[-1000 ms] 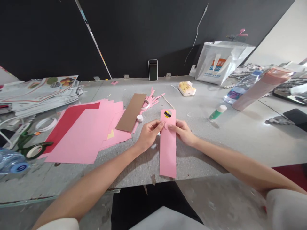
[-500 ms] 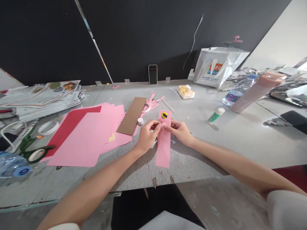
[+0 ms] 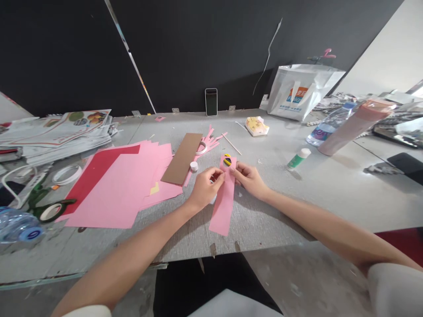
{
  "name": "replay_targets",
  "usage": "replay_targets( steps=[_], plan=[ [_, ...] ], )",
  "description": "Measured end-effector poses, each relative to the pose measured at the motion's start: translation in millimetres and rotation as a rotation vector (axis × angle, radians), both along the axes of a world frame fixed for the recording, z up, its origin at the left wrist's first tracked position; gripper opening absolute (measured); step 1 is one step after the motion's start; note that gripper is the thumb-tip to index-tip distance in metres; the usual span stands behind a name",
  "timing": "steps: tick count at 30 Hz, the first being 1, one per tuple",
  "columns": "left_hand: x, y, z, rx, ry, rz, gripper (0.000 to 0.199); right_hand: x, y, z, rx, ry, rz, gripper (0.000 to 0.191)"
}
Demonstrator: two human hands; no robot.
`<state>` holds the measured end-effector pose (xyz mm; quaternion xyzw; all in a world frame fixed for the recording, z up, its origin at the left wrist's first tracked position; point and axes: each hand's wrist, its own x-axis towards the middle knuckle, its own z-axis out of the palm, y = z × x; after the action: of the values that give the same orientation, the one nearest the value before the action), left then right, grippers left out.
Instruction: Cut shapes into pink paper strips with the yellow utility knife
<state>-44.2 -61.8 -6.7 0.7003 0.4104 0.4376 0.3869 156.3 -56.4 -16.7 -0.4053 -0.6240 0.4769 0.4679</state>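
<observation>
A long pink paper strip (image 3: pixel 222 211) stands out from between my two hands, tilted slightly, its lower end toward the table's front edge. My left hand (image 3: pixel 206 187) pinches its left edge near the upper part. On the opposite edge, my right hand (image 3: pixel 250 179) grips it with the thumb on top. Near the strip's far end is a round patch, apparently a hole, with a yellow-and-black piece (image 3: pixel 227 161) showing there; what that piece is I cannot tell. A small white cap (image 3: pixel 194 166) sits just beyond my left hand, beside a brown cardboard piece (image 3: pixel 182 159).
Pink sheets (image 3: pixel 109 191) and a red sheet (image 3: pixel 99 169) lie left, near green-handled scissors (image 3: pixel 36 196) and a tape roll (image 3: pixel 67 175). A green glue stick (image 3: pixel 299 159) stands right. Behind are a phone (image 3: pixel 211 102), a wooden stick (image 3: pixel 231 144) and a white bag (image 3: pixel 302 92).
The strip's near end has swung left, and its far end has shifted against the yellow-and-black piece. A small pink disc seen at my fingertips no longer shows. Both hands keep about the same place.
</observation>
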Motion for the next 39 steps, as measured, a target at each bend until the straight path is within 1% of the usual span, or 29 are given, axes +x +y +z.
replay_targets(
  steps=[4, 9, 13, 18, 21, 28, 33, 39],
  plan=[
    [0.1, 0.4, -2.5, 0.006, 0.026, 0.016, 0.018, -1.6, 0.0, -2.9, 0.037, -0.04, -0.012, 0.045],
    [0.6, 2.1, -5.0, -0.008, 0.02, 0.005, 0.025, -2.7, -1.9, -2.9, 0.049, -0.063, -0.008, 0.045],
    [0.9, 2.6, -5.4, -0.01, 0.025, -0.001, 0.022, -1.4, -1.2, -3.7, 0.077, -0.134, -0.017, 0.042],
    [1.1, 2.2, -5.5, -0.02, 0.043, 0.024, 0.019, -0.2, 0.0, -5.4, 0.131, -0.129, -0.018, 0.038],
    [1.3, 2.0, -5.7, -0.037, 0.047, 0.035, 0.016, 0.1, 1.1, -5.9, 0.116, -0.123, -0.047, 0.039],
    [1.4, 1.4, -8.3, -0.038, 0.029, 0.026, 0.016, -1.9, 1.6, -7.3, 0.03, -0.034, -0.047, 0.04],
    [3.1, -1.0, -9.3, -0.029, 0.012, 0.043, 0.017, -3.4, -0.1, -5.6, 0.022, -0.006, -0.082, 0.041],
    [4.1, -3.2, -5.6, -0.028, 0.006, 0.042, 0.016, -5.2, -1.5, -2.7, 0.043, -0.039, -0.107, 0.044]
  ],
)
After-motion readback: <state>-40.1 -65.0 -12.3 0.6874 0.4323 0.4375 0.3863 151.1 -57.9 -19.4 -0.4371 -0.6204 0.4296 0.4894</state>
